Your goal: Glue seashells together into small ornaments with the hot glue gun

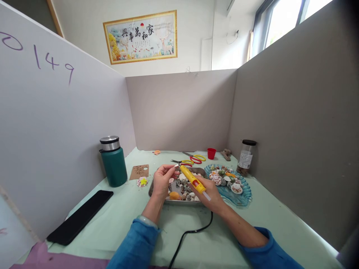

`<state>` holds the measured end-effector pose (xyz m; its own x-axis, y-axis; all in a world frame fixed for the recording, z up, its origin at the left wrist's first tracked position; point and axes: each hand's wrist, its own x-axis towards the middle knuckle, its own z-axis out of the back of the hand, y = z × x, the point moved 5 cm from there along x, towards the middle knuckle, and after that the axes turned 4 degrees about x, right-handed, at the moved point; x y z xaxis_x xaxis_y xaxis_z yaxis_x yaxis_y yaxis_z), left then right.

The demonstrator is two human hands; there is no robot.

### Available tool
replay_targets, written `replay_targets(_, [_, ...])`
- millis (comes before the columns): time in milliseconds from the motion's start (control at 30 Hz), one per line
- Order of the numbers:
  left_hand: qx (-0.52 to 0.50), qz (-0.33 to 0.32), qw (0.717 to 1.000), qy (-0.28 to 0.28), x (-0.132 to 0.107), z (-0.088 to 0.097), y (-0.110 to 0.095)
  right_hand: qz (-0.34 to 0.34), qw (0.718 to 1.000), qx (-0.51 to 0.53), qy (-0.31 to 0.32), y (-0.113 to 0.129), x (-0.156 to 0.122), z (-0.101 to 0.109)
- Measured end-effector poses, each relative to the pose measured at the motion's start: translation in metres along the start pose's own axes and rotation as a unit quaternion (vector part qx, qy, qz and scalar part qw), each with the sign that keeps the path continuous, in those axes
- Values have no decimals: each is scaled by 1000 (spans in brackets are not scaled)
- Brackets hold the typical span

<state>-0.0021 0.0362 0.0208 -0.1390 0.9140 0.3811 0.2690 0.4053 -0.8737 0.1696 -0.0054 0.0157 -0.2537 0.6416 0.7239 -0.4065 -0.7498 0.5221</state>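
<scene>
In my right hand is a yellow hot glue gun, its nozzle pointing up and left and a clear glue stick sticking out of its back end. My left hand is closed in a pinch right by the nozzle; what sits between the fingertips is too small to make out. Below both hands lies a metal tray of mixed seashells, partly covered by the hands. To the right, a blue scalloped glass plate carries more shells. A black cord runs from beneath my right hand toward the front edge.
At left stand a green bottle and a black flat slab. Near the tray are a brown card and a shell piece with a yellow star. Behind lie scissors, a red cup and a black-lidded jar. Grey partitions enclose the table.
</scene>
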Motion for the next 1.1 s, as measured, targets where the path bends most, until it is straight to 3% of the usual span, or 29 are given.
replay_targets(533, [2,-6,1000,-2,1,1,1,23,999,16,36,0,-2,-5])
replay_targets(1100, [9,-8,1000,3,0,1,-1,12,999,-11,-37,-1,-2,1])
